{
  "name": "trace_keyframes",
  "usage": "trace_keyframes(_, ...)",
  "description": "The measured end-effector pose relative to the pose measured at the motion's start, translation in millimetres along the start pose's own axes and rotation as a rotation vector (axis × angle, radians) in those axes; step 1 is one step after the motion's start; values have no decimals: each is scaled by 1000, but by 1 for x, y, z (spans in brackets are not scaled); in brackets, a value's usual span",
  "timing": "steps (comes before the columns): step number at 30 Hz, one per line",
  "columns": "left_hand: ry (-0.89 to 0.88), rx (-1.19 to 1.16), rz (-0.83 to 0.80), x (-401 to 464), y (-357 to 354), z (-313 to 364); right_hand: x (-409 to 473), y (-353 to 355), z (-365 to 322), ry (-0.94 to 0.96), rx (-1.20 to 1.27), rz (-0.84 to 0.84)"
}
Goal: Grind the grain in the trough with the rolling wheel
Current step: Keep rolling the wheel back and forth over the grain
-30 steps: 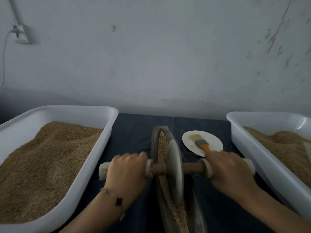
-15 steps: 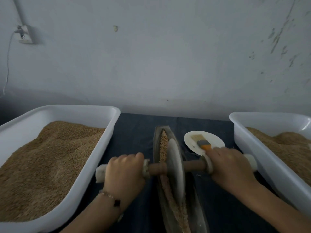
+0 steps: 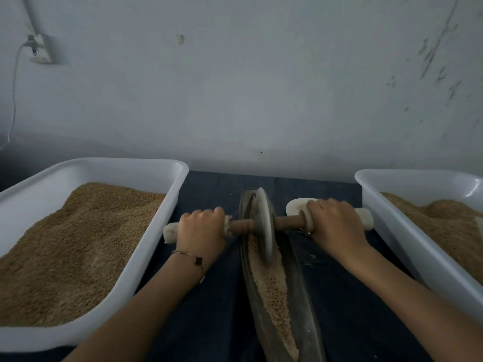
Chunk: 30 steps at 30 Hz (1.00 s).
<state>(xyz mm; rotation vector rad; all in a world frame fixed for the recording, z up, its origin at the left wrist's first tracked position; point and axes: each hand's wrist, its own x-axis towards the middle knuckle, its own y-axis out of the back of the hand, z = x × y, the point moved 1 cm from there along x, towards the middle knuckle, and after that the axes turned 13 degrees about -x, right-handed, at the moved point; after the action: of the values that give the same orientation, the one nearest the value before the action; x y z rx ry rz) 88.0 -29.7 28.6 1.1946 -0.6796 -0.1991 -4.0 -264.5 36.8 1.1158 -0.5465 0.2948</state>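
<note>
A narrow grey trough (image 3: 300,291) runs away from me down the middle of the dark cloth, with tan grain (image 3: 269,283) along its bottom. The grey rolling wheel (image 3: 264,226) stands on edge near the trough's far end. A wooden axle (image 3: 287,221) passes through it, with white wrapped ends. My left hand (image 3: 201,228) grips the left handle, and my right hand (image 3: 334,223) grips the right one. Both arms are stretched forward.
A white tub (image 3: 156,231) heaped with grain stands at the left, and a second white tub (image 3: 392,226) with grain at the right. A white plate (image 3: 295,206) shows partly behind my right hand. A few grains lie on the cloth (image 3: 209,309). The wall is close behind.
The wheel has rolled away from me along the trough toward its far end, both hands pushing it forward. The plate and its brush are now mostly hidden behind my right hand.
</note>
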Motion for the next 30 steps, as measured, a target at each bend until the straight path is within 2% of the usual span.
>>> trace_keyframes(3, -39, -4, -84, -30, 15, 6, -32, 23, 0, 6, 10, -82)
trace_keyframes(5, -56, -3, -85, -53, 26, 13, -55, 40, 2, -2, 48, -66)
trace_keyframes(10, -202, -51, -30, -97, 51, 29, -95, 70, 13, 46, 82, -47)
trace_keyframes(15, -202, -41, 20, -96, 44, 28, -89, 58, 9, 35, 89, -24)
trace_keyframes(20, -101, 57, 0, -55, 24, 19, -47, 17, 7, -13, 34, -196)
trace_keyframes(22, -36, 61, 26, -35, 15, 13, -27, 4, 6, -16, 37, -204)
trace_keyframes(26, 57, 38, 61, -2, 1, 3, 10, -13, 5, -2, 19, -77)
trace_keyframes(30, 54, 51, 64, 11, -1, -2, 25, -17, 2, 2, -16, -2)
